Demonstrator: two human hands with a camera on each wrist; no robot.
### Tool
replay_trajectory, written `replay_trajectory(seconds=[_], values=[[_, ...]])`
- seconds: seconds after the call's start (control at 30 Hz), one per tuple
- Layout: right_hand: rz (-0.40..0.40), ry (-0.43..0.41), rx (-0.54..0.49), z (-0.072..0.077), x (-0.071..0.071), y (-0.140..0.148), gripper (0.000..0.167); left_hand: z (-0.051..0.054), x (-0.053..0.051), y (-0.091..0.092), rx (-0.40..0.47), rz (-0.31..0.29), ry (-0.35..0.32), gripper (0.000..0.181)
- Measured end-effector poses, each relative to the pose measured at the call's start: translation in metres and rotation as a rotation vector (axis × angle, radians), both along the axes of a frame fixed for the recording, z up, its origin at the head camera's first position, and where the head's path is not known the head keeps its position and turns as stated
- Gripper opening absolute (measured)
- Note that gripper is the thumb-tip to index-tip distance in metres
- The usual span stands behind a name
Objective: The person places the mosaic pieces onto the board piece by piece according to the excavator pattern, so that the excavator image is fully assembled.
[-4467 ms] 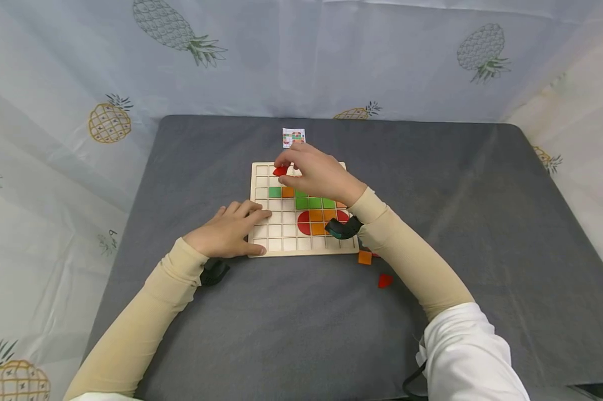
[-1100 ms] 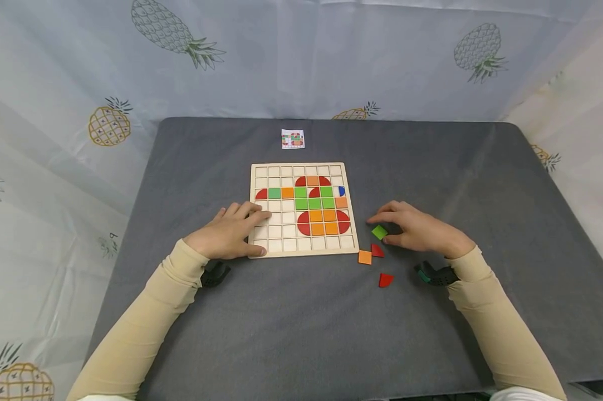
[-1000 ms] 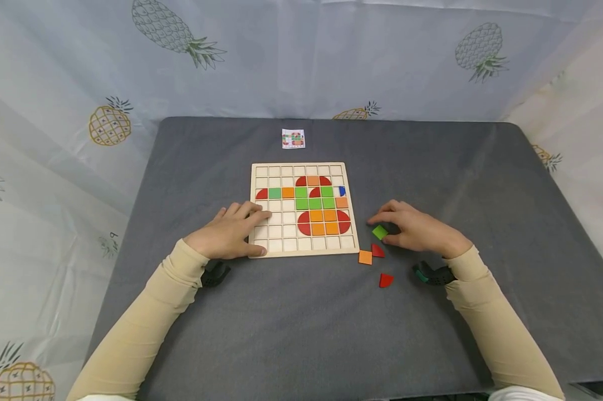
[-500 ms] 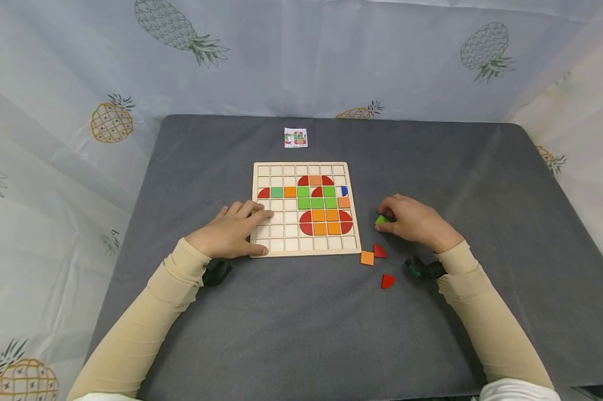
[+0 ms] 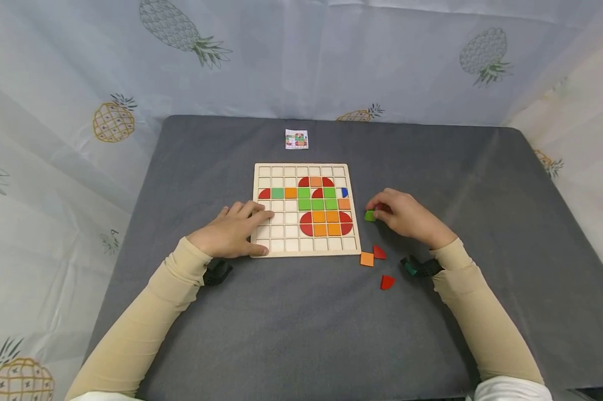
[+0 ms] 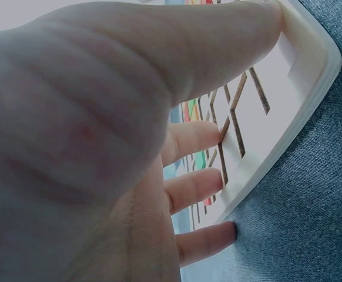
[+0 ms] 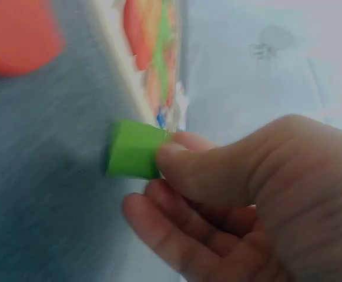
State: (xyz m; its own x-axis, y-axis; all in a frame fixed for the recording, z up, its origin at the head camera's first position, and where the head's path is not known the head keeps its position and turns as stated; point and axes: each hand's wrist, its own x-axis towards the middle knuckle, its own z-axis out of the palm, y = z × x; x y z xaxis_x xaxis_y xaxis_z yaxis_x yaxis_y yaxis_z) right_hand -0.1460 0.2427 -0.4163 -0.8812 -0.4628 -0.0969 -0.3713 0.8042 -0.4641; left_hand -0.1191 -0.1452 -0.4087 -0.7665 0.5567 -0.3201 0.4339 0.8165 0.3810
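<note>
A light wooden grid board [image 5: 277, 243] lies mid-table with red, orange, green and blue tiles set in some of its cells. My left hand [image 5: 233, 229] rests on the board's left edge, fingers spread and fairly straight; in the left wrist view the thumb [image 6: 230, 41] lies on the rim. To the right of the board, my right hand [image 5: 406, 214] pinches a green square tile [image 7: 134, 150] between thumb and fingers, just off the board's right edge. Nearer me lie an orange square tile [image 5: 367, 259], a red quarter-round tile [image 5: 379, 252] and another red quarter-round tile [image 5: 387, 282].
A small printed card [image 5: 297, 139] with a coloured grid pattern lies behind the board. The grey cloth-covered table [image 5: 281, 334] spreads around it. A pineapple-print curtain [image 5: 301, 61] hangs at the back and sides.
The right hand set a red quarter-round tile in the board's left column, then moved right and picked up the green tile, now carried toward the board. The left hand stays put.
</note>
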Motion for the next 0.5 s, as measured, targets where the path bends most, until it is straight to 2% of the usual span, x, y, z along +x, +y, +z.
replay_trajectory(seconds=[0.13, 0.33, 0.4, 0.5], values=[[0.009, -0.011, -0.024, 0.006, -0.007, -0.012, 0.017, -0.002, 0.001, 0.0, -0.002, 0.009, 0.0, 0.078], [-0.014, -0.134, 0.169, 0.01, -0.002, -0.014, 0.04, -0.003, 0.001, 0.002, 0.009, -0.006, -0.001, 0.078], [-0.004, -0.139, 0.195, 0.007, 0.0, -0.013, 0.04, -0.003, 0.001, 0.002, 0.009, -0.003, 0.001, 0.078], [0.003, -0.131, 0.163, 0.003, 0.0, -0.012, 0.036, -0.004, 0.0, 0.001, 0.004, 0.001, 0.001, 0.078]])
